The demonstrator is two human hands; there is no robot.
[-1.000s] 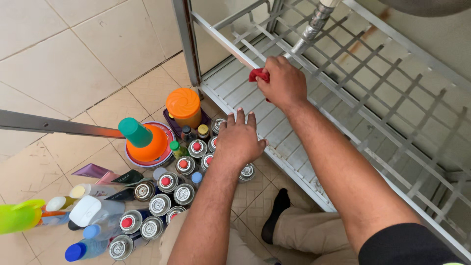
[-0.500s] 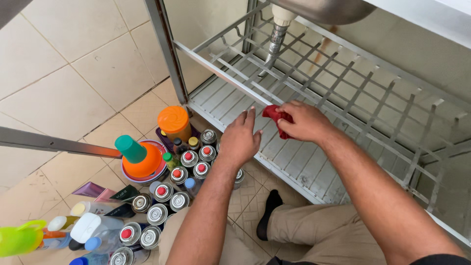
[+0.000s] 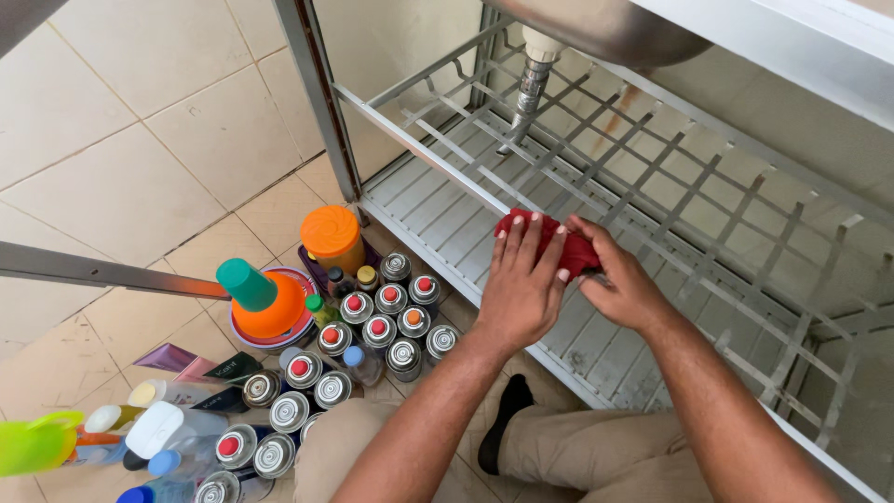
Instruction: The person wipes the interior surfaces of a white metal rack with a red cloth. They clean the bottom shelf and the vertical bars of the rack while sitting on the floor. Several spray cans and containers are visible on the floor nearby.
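centre frame: both hands are now meeting on a red cloth [image 3: 549, 244] at the front edge of a metal grid shelf [image 3: 708, 186] under a sink. left hand [image 3: 521, 289], which half a sec ago was lying flat on the rail w/ nothing in it, is now pressing spread fingers over the cloth; right hand [image 3: 619, 284] is gripping it from the side. looks like two-handed wiping is starting. lower left: spray cans [image 3: 372, 331], an orange-lidded jar [image 3: 331, 235] & bottles are crowding the tiled floor [image 3: 140, 140].

Round spray cans [image 3: 377, 328] with red caps cluster on the floor left of the rack. Beside them lie a purple tube [image 3: 172, 357] and a dark tube [image 3: 228, 367].
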